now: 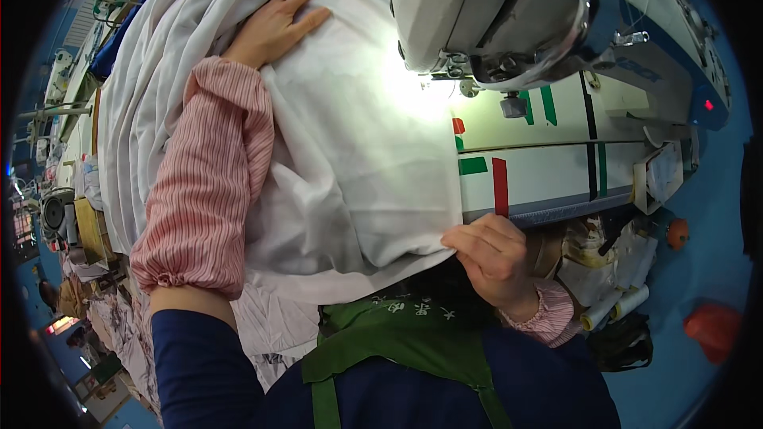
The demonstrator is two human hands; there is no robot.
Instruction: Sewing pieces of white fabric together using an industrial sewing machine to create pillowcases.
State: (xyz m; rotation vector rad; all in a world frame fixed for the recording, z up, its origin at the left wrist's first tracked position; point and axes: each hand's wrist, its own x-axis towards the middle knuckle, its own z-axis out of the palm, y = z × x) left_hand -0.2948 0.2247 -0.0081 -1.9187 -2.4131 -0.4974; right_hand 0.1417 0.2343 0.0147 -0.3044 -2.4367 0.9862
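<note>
White fabric (358,151) covers most of the sewing machine (509,16) bed, landmark for this entry. I note the cloth runs from directly under the machine head, where the work lamp glares on it, down toward the body and off the bed's near edge.

Left hand (278,28): open, fingers spread, palm flat on the fabric, on the far side of the cloth from the machine head. Forearm in a pink striped sleeve cover (207,191) lies across the folds.

Right hand (493,258): closed, pinching the fabric's lower corner between thumb and fingers, just below the machine bed's front edge.

Bed surface (556,167) beside the fabric carries red and green tape marks (499,185). I record a green apron (397,342) below the cloth and white thread cones (628,302) below the bed's right end.
</note>
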